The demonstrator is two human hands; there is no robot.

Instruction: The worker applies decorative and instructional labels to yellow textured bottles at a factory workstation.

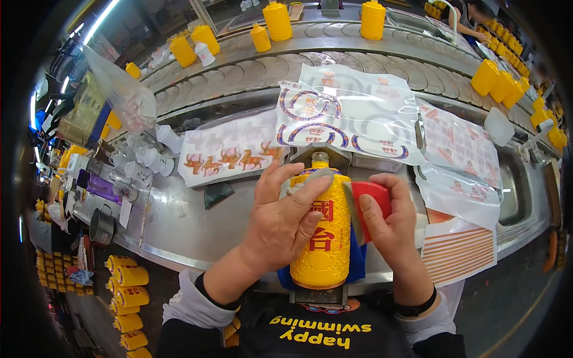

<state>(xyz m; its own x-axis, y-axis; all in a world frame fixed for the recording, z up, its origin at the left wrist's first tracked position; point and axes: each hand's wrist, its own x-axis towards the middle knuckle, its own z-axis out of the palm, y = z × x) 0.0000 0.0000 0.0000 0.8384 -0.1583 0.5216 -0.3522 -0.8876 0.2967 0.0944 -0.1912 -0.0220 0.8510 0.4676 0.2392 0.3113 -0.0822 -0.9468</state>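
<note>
A yellow, embossed bottle with red characters and a clear neck (pixel 325 241) lay directly in front of the person, its neck pointing away, over a blue cloth (pixel 358 265) at the near edge of the grey metal bench (pixel 179 218). The left hand (pixel 277 221) rested on the bottle's upper left, fingers reaching across its front; whether that grip actually clasped it, I could not tell. The right hand's (pixel 394 224) grip was clamped on a flat red scraper with a greyish edge (pixel 375 203), that edge close beside the bottle's right side; contact was unclear.

Beyond the bottle's neck spread a glossy, clear sheet with curved blue patterned bands (pixel 373 116). To its left lay a white sheet printed with brown-red deer (pixel 233 158), and near that a small dark flat square (pixel 218 194). A white sheet with orange stripes (pixel 459 250) lay to the right hand's right.
</note>
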